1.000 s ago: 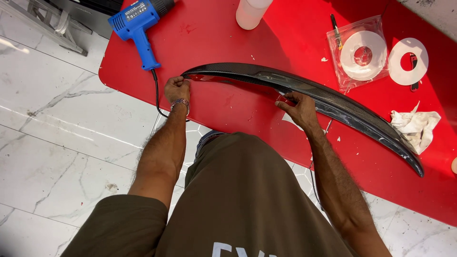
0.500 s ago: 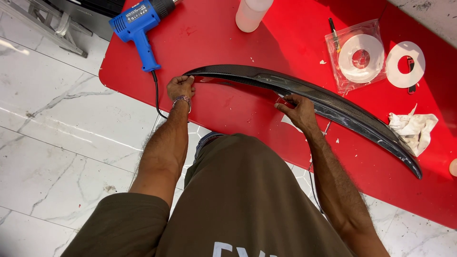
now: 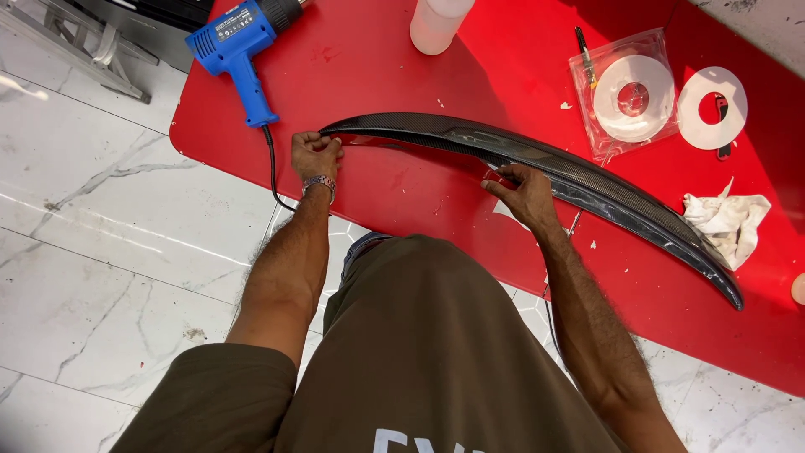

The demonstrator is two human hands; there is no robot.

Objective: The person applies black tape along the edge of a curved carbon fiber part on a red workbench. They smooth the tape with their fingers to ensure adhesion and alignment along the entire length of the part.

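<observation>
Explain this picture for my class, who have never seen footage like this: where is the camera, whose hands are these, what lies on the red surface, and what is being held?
The camera sits on the person's head and looks down, so you see their own arms and body from above. The left hand grips the pointed end of a long, curved, dark glossy panel that lies across the red table. The right hand touches its near edge further along. Around it lie a blue heat gun with a black cord, a white bottle, a roll of white tape in a clear bag, a second white tape roll and a crumpled white cloth.
</observation>
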